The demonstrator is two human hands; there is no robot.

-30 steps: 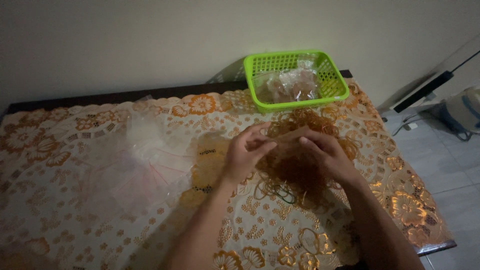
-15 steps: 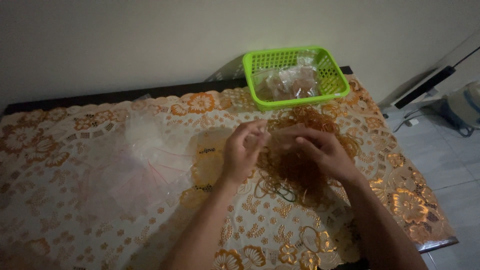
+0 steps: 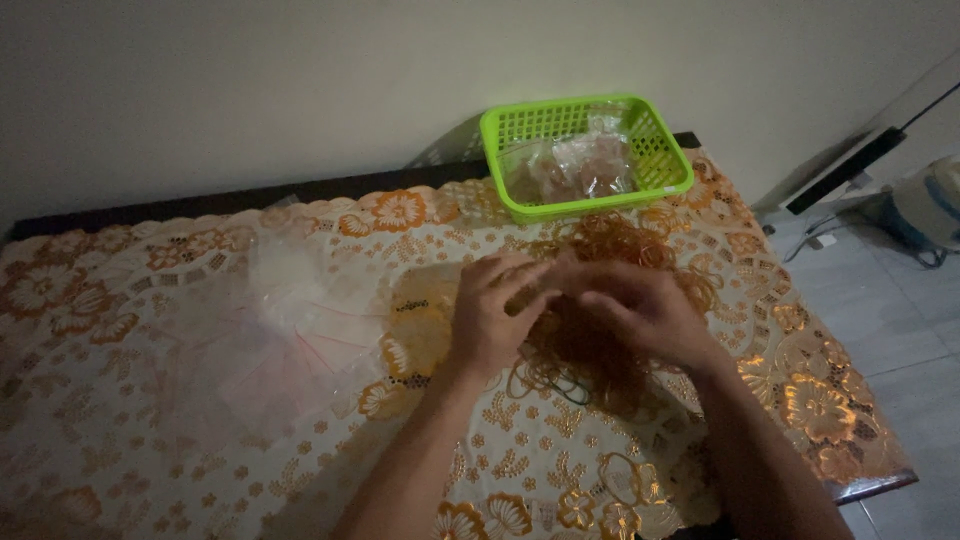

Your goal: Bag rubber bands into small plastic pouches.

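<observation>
The table (image 3: 120, 440) fills the view under a lace-patterned cloth (image 3: 90, 300) of orange flowers; it runs from the near edge to the dark far edge by the wall. On its left half lies a loose spread of clear bags (image 3: 270, 340), flat and overlapping, hard to count in the dim light. At the far right stands a green basket (image 3: 500, 160) with filled clear packets (image 3: 580, 170) inside; it sits just beyond the work. Between basket and hands lies a heap of brown rubber bands (image 3: 600, 350), tangled, reaching from near the basket down to the middle of the table; a few stray loops trail off its near-left side.

Both hands meet over the heap's left part. The left hand (image 3: 490, 320) is curled, fingers bent toward the right hand; it seems to pinch a few bands, though the light hides the grip. The right hand (image 3: 640, 310) lies palm down on the heap, fingers stretched left, tips touching or nearly touching the left hand's; whether it pinches bands I cannot tell.

To do this well, I judge: lift a small bunch clear of the tangle; shake loose the loops that cling; keep the bunch over the heap so that strays fall back on it.
</observation>
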